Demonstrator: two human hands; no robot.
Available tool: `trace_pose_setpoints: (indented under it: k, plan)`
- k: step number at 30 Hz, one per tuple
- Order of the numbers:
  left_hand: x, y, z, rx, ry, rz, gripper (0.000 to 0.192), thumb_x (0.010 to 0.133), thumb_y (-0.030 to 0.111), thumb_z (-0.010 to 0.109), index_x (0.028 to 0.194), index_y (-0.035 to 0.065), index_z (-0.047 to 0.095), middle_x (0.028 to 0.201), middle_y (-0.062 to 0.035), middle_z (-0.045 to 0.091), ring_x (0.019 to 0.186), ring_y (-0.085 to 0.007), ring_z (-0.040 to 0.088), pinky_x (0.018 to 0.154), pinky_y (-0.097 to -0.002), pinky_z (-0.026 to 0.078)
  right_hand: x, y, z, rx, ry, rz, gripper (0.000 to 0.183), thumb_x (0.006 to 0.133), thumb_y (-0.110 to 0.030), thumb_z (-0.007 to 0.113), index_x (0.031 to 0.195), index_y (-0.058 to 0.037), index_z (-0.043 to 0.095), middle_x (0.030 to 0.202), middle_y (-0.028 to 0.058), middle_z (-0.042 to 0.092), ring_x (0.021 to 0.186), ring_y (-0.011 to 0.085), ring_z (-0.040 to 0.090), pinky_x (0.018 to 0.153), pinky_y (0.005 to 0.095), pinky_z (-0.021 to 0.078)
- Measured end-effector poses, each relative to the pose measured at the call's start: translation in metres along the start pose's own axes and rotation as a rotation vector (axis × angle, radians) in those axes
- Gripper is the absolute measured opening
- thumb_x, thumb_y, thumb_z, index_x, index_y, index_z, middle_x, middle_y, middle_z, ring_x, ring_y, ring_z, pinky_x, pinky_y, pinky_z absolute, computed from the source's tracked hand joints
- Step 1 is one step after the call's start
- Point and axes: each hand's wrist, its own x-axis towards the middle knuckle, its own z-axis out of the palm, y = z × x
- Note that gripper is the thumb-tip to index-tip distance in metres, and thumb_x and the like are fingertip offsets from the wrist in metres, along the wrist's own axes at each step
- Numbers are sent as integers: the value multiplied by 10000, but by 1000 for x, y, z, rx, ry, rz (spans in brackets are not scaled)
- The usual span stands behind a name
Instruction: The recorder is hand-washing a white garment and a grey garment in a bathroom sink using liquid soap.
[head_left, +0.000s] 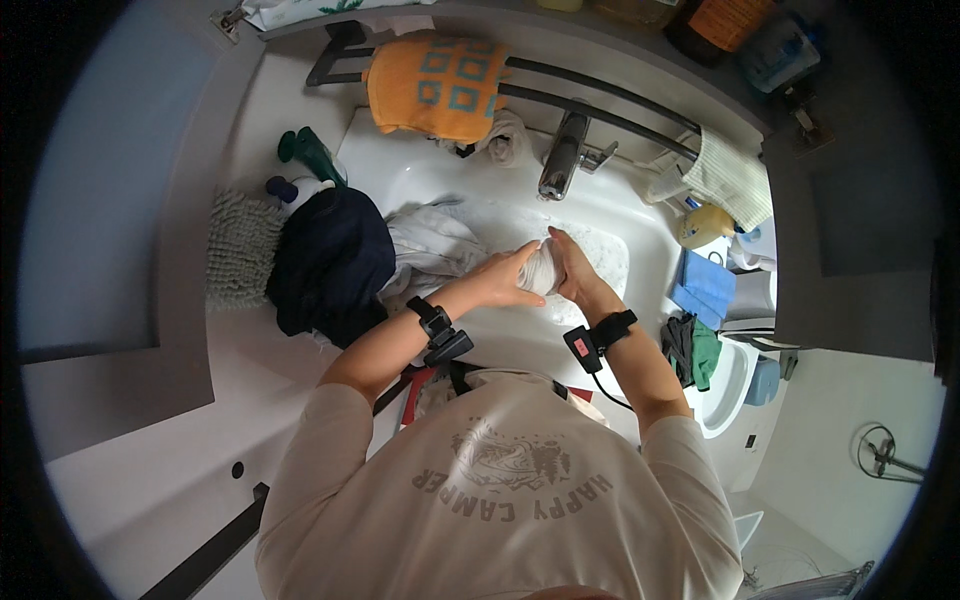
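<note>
Over the washbasin (637, 225), a bunched white wet cloth (538, 271) is held between both my hands. My left hand (504, 276) grips it from the left, with the thumb on the far side and the fingers on the near side. My right hand (576, 268) wraps the right end of the bundle. Beneath them, sudsy water (606, 259) stands in the bowl. To the left, a larger white garment (435, 238) is heaped in the basin, partly in the water. The chrome faucet (564, 157) rises beyond my hands; no stream shows from it.
Dark navy clothing (330, 255) lies over the basin's left edge, beside a grey shaggy mat (244, 244) and a green tube (319, 154). An orange towel (435, 86) hangs from the double rail (600, 109). Blue cloths (703, 286) lie right. Open cabinet doors (862, 247) flank me.
</note>
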Motion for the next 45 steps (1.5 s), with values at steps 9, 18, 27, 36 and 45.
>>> trace_pose_setpoints:
  k: [9, 18, 27, 36, 45]
  plan:
    - [9, -15, -55, -865, 537, -717, 767, 632, 280, 740, 1245, 118, 309, 1129, -102, 479, 964, -233, 518, 650, -369, 506, -9, 3, -17, -117, 90, -211, 595, 802, -359, 522, 1289, -110, 289, 1269, 131, 302, 1134, 301, 355, 881, 478, 370]
    - [56, -68, -150, -1188, 1298, -523, 705, 717, 144, 667, 1277, 173, 240, 1231, -89, 376, 1061, -257, 422, 734, -406, 466, -50, 31, -44, -244, 128, -138, 396, 861, -267, 443, 1192, -51, 432, 1141, 104, 476, 1034, 223, 489, 818, 339, 435]
    - [62, -189, -160, -611, 868, -472, 479, 774, 107, 558, 1217, 158, 382, 1068, -63, 498, 932, -217, 478, 705, -352, 433, -62, 37, -53, -388, 169, -120, 339, 854, -242, 457, 1145, -72, 484, 1086, 73, 520, 989, 192, 514, 809, 320, 431]
    - [-27, -28, -75, -24, 476, -96, 305, 748, 161, 614, 1020, 40, 545, 1102, -154, 497, 915, -271, 529, 773, -333, 435, -16, 46, -30, -1038, 42, -289, 384, 811, -249, 563, 1133, -48, 505, 1004, 77, 574, 907, 166, 526, 764, 295, 429]
    - [-147, 29, -96, 885, 681, -236, 481, 640, 197, 691, 1087, 105, 538, 1268, -149, 382, 1181, -339, 335, 946, -479, 286, 47, 48, 80, -1508, -126, -954, 607, 658, -223, 669, 1198, -80, 432, 1159, 234, 459, 1066, 349, 459, 882, 390, 382]
